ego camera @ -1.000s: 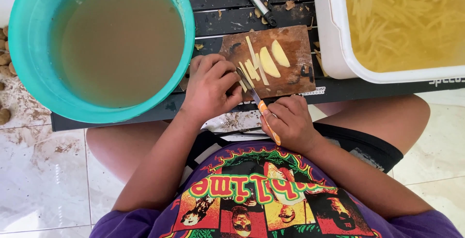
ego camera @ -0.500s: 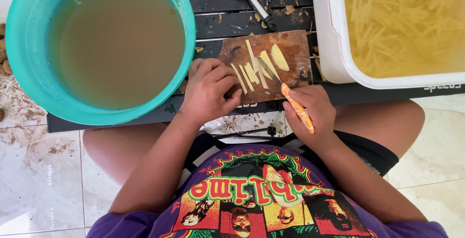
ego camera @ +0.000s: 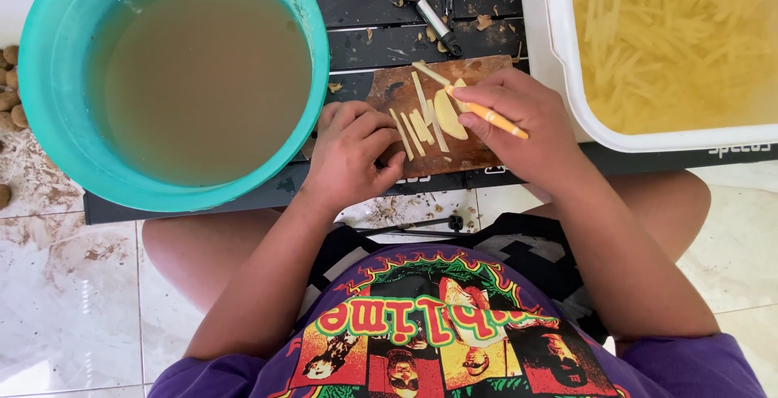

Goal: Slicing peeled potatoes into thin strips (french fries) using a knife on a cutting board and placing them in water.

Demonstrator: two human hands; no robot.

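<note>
**Potato strips on a cutting board, seen from above**

Cut potato strips (ego camera: 417, 126) and a wider slice lie on a small wooden cutting board (ego camera: 478, 155) at the near edge of a dark slatted desk (ego camera: 381, 9). The right hand (ego camera: 519, 118) is closed around an orange-handled knife (ego camera: 486, 113) over the slices. The left hand (ego camera: 348, 151) rests curled on the board's left end, fingers bent, holding nothing. To the left stands a teal tub (ego camera: 49, 122) of cloudy water; to the right, a white tub (ego camera: 559, 66) of potato strips in water. Peelers and scraps lie beyond. The floor (ego camera: 65, 284) is pale marble tile, soiled, with unpeeled potatoes (ego camera: 10, 98) at its left edge.
</note>
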